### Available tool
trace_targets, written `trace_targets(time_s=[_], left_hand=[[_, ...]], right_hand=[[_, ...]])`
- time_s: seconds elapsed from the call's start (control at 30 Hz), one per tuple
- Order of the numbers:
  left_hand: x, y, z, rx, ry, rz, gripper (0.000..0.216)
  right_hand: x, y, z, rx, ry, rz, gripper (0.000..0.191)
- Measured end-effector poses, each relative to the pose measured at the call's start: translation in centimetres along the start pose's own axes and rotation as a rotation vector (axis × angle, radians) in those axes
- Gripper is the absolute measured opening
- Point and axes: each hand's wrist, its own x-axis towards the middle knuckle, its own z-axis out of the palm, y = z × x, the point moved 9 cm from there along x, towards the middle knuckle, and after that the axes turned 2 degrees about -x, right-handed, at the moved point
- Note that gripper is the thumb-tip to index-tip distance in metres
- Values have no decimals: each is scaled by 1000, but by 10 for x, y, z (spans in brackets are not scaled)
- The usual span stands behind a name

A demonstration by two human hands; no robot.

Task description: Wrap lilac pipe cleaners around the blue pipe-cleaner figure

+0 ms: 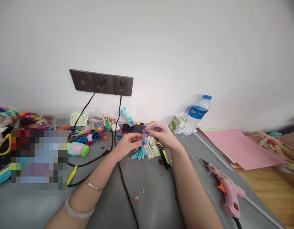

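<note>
— So, where was the lilac pipe cleaner (pixel 153 128) when you looked?

— It was between the two hands, above the middle of the grey table (pixel 151 203), a little in front of the black phone (pixel 132 128). The right hand (pixel 162 135) held its upper part, fingers closed in a pinch around it. The left hand (pixel 126 143) came from the left side, and its fingertips were closed on the lower end, near the small blue piece there.

— And how did it lie?

— It was bent. The lower part stood almost upright, then the top curved over to the right, across the fingers of the right hand. So its long axis went from the left hand up and to the right. Both hands touched it; I could not say that one was nearer.

— What about the arms?

— Both forearms reached from the near edge toward the far wall and met in the middle. The left wrist carried a thin bracelet (pixel 93 185) and, nearer to the elbow, a pale bangle (pixel 77 212). The palms were turned toward each other.

— Anything close by?

— Under the hands lay a turquoise fuzzy piece (pixel 139 154) and a small printed card (pixel 151 149), with a black and yellow tool (pixel 164 156) just beside them. A pink glue gun (pixel 227 190) lay well apart, to the right and nearer.
</note>
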Motion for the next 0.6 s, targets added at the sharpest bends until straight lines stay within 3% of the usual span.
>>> trace_targets(time_s=[0.33, 0.6], left_hand=[[0, 10, -20, 289, 202, 209, 20], [-9, 34, -19, 418, 312, 289, 20]], right_hand=[[3, 2, -6, -57, 96, 19, 22], [2, 5, -13, -147, 153, 16, 20]])
